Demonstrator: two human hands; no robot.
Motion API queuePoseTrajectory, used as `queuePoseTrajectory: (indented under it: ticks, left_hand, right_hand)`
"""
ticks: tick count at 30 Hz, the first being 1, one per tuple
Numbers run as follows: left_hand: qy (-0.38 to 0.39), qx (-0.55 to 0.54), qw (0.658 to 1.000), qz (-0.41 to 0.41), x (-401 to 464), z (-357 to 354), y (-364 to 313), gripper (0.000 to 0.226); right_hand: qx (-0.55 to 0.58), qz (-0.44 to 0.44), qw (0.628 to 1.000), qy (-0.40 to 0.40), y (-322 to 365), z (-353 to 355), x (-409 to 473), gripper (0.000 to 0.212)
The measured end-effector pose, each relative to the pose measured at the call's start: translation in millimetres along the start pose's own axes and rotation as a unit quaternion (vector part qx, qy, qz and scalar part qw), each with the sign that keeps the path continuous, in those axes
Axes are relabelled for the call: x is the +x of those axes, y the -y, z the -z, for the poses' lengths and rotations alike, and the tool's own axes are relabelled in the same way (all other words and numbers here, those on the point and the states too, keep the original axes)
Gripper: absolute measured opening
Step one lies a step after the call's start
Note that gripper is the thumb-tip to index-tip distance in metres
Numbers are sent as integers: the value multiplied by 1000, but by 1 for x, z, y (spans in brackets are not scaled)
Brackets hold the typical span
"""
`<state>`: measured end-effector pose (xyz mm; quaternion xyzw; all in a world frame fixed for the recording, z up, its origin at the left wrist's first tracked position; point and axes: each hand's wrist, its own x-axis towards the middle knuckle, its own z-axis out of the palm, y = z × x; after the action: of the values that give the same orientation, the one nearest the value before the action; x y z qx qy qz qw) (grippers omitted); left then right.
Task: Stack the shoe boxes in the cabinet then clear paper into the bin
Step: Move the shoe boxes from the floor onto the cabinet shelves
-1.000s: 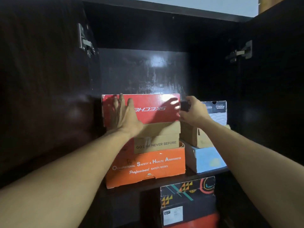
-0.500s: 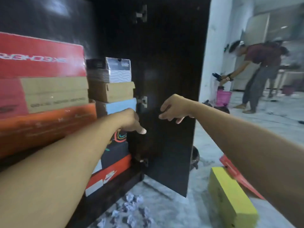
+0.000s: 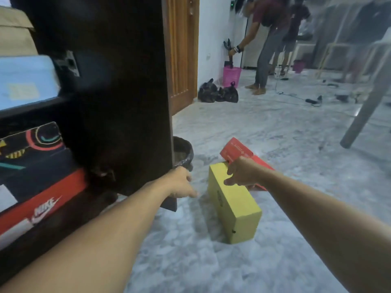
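Several boxes sit in the cabinet (image 3: pixel 127 81); both hands, left hand (image 3: pixel 182 185) and right hand (image 3: pixel 241 173), reach with loosely spread, empty fingers for the yellow box (image 3: pixel 234 208) on the floor (image 3: pixel 211 261), red box (image 3: pixel 237 151) and paper-clearing still to do.

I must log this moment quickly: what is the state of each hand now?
Left hand: open, holding nothing.
Right hand: open over the yellow box, not yet gripping it.

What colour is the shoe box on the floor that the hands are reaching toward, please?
Yellow: the shoe box shows clearly in the head view.

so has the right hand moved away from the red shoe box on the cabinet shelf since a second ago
Yes. The right hand has left the cabinet shelf and come down and out past the dark cabinet door, now reaching over the yellow cardboard shoe box on the floor.
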<state>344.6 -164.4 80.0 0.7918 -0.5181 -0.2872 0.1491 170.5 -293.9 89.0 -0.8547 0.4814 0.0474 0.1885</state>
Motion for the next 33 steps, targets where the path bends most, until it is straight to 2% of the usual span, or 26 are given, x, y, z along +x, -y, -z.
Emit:
queuePoseTrajectory:
  ticks: [2,4,6,8,9,11,14,18,22,27,31,33]
  left_hand:
    - [14,-15,1000,-7,29,-27,-1,64]
    - [21,-30,999,-11,56,-51,-5,67]
    - [17,-35,999,-21,84,-72,-8,56]
    - [3,-36,999,-36,110,-90,-14,34]
    - [-4,-38,998,-42,123,-99,-17,29]
    - [-14,-46,998,-48,148,-112,-23,42]
    - [-38,-54,997,-34,182,-125,-30,57]
    - [-75,-31,996,-26,214,-136,-36,58]
    - [-107,19,992,-64,230,-144,-43,57]
    - [-80,84,990,-80,232,-159,-41,56]
    - [-67,123,987,-77,228,-170,-42,47]
    - [-68,131,985,-85,222,-175,-48,35]
  right_hand:
    - [-2,-26,999,-27,-32,-22,16,41]
    - [-9,-48,996,-69,-61,-41,35,35]
    - [12,-82,989,-124,-84,-59,57,31]
    - [55,-111,975,-186,-103,-73,76,37]
    - [68,-118,967,-217,-110,-77,85,43]
    - [45,-99,954,-279,-122,-84,103,53]
    - [-54,-51,933,-353,-128,-91,133,55]
    - [-154,-34,940,-301,-121,-90,166,80]
    - [-143,-68,958,-240,-119,-81,190,95]
    - [-116,-78,949,-281,-130,-87,200,77]
    - [-116,-51,955,-268,-146,-78,172,85]
    - [-87,-46,959,-266,-154,-70,153,86]
